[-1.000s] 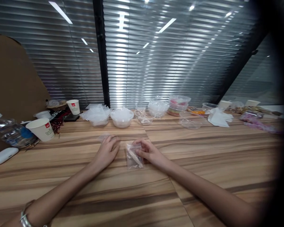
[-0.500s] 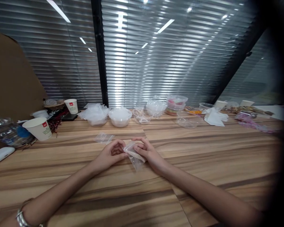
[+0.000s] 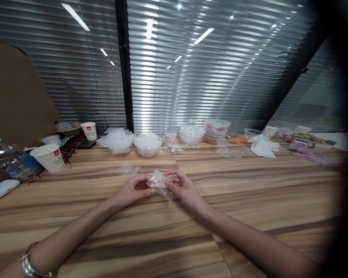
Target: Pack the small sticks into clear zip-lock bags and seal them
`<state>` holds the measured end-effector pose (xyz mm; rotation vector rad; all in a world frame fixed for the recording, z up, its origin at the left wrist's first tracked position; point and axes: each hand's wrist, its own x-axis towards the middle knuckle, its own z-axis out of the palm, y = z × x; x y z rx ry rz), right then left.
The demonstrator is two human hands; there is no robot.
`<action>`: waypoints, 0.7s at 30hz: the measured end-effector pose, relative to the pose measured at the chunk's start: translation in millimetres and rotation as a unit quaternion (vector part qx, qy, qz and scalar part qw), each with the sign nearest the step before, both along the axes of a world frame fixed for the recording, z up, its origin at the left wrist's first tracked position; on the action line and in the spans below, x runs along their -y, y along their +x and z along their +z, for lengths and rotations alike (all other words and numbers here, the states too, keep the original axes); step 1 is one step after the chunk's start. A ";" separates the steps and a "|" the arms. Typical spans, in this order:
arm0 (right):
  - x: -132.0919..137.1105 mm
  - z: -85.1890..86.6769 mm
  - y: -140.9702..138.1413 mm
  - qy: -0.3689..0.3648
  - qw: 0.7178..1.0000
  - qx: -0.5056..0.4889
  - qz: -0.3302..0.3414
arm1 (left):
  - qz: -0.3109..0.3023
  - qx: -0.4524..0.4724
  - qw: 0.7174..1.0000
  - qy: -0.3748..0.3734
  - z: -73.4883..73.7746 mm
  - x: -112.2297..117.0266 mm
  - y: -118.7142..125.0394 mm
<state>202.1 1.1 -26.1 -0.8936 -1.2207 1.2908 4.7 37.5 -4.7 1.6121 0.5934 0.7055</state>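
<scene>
Between my hands, just above the wooden table, is a small clear plastic bag with a pale, whitish piece in or against its upper part; I cannot tell which. My left hand pinches the bag's left corner between thumb and fingers. At its right side, my right hand grips the bag with thumb and bent fingers. A second clear zip bag lies flat on the table just beyond my left hand.
Along the back stand a bowl heaped with plastic bags, a bowl of white pieces, stacked tubs and crumpled tissue. To the left are paper cups, a bottle and a white case.
The small bag has turned and tilted between my hands, and its pale upper part now faces me. Both hands stay in nearly the same place. The view has shifted slightly.
</scene>
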 end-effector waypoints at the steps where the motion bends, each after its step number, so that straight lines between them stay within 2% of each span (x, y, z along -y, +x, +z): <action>1: 0.1 0.0 -0.4 0.002 1.000 -0.003 -0.002 | 0.001 0.000 1.000 0.000 -1.0 -0.8 -0.4; 4: -1.7 1.0 0.3 -0.003 1.000 -0.027 -0.009 | 0.030 0.001 1.000 0.007 -7.0 -5.6 -1.5; 7: -5.4 1.9 1.8 -0.020 0.998 -0.052 0.005 | 0.105 0.023 0.994 -0.004 -13.7 -10.7 -2.4; 9: -7.6 1.5 2.7 -0.037 0.998 -0.055 0.014 | 0.134 0.028 0.991 -0.013 -16.4 -12.7 -2.9; 11: -9.1 0.8 3.6 -0.051 0.997 -0.051 0.004 | 0.130 0.017 0.991 -0.015 -17.2 -13.2 -3.2; 15: -8.9 1.4 5.3 -0.059 0.997 -0.044 -0.028 | 0.076 -0.006 0.997 0.004 -16.9 -12.4 -3.1; 21: -4.7 3.4 3.4 -0.012 0.999 0.002 -0.043 | 0.037 -0.022 0.999 0.017 -15.5 -9.7 -1.5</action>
